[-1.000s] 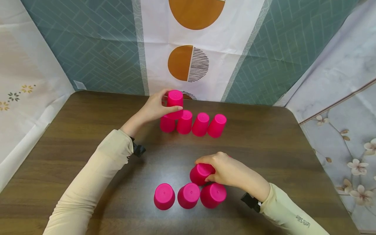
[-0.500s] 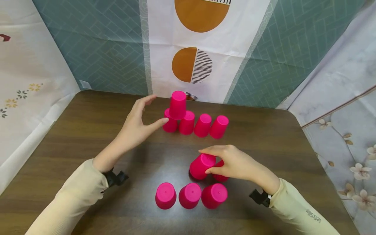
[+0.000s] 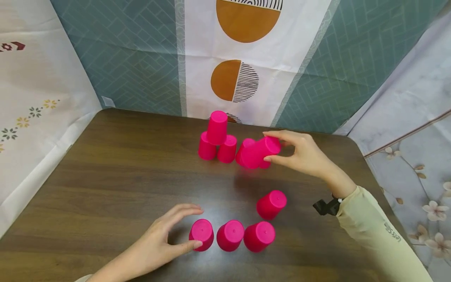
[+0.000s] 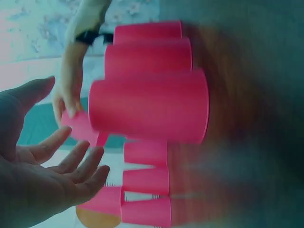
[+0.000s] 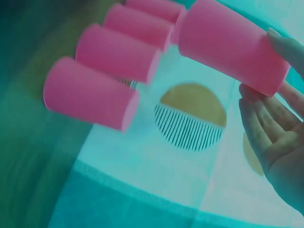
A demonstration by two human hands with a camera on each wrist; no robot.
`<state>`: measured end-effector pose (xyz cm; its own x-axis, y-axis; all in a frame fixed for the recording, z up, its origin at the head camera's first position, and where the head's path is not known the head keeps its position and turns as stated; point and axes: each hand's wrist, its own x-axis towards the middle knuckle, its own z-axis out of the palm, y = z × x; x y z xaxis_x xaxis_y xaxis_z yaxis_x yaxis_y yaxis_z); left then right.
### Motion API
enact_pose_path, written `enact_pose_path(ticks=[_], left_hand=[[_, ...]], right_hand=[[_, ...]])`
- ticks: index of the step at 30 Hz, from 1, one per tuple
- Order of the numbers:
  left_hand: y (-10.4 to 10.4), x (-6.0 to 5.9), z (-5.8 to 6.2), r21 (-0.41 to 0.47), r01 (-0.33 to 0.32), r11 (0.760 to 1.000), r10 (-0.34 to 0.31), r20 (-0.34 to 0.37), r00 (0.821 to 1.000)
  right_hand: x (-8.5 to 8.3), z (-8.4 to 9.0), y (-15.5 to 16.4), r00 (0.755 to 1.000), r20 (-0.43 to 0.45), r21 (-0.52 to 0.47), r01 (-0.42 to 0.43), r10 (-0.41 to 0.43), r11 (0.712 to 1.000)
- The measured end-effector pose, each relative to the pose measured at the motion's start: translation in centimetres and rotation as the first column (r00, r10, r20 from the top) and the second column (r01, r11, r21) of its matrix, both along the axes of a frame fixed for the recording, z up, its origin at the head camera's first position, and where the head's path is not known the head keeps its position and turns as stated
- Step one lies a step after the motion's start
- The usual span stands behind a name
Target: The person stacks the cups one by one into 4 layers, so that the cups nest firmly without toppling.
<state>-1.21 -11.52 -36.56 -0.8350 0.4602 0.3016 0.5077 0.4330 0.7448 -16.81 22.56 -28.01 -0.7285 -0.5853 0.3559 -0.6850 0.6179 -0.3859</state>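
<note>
My right hand point(image 3: 306, 154) pinches a pink cup point(image 3: 258, 152) near its base end and holds it tilted over the right part of the back row. Two back-row cups there are partly hidden by it. At the row's left, one upside-down cup point(image 3: 217, 127) sits across two others, a left cup point(image 3: 206, 148) and a right cup point(image 3: 227, 149). Near the front, my left hand point(image 3: 155, 241) spreads thumb and fingers around the leftmost front cup point(image 3: 202, 234). In the left wrist view the left fingers point(image 4: 85, 166) look apart from the nearest cup point(image 4: 149, 107).
Beside that front cup stand a middle cup point(image 3: 230, 235) and a right cup point(image 3: 259, 236). A lone cup point(image 3: 271, 204) stands just behind them. The brown wooden table point(image 3: 105, 176) meets a patterned cloth point(image 3: 141, 78) at its back edge.
My left hand let go of the cup on top of the back row and came down to the front row. My right hand lifted its cup from near the front and carried it back.
</note>
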Motion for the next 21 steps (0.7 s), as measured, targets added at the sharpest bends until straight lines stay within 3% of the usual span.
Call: enact_pose_path(ticks=[4, 8, 16, 21], left_hand=[[0.8, 0.7, -0.5, -0.034, 0.015, 0.999, -0.016, -0.020, 1.000], [1.3, 1.0, -0.9, -0.076, 0.003, 0.997, -0.004, -0.014, 1.000], [1.3, 0.8, -1.4, -0.038, 0.005, 0.999, -0.005, 0.000, 1.000], [1.1, 0.7, -1.8, -0.020, 0.008, 1.000, -0.008, 0.003, 1.000]], right_hand=[[-2.3, 0.8, 0.3, 0.997, 0.021, -0.025, 0.081, -0.081, 0.996], [-4.1, 1.2, -0.1, 0.988, 0.101, -0.015, 0.119, -0.116, 0.993], [-7.8, 1.6, -2.1, 0.974, 0.201, 0.046, 0.101, -0.109, 0.994], [-9.1, 1.1, -3.3, 0.970, 0.237, 0.066, 0.046, -0.060, 0.997]])
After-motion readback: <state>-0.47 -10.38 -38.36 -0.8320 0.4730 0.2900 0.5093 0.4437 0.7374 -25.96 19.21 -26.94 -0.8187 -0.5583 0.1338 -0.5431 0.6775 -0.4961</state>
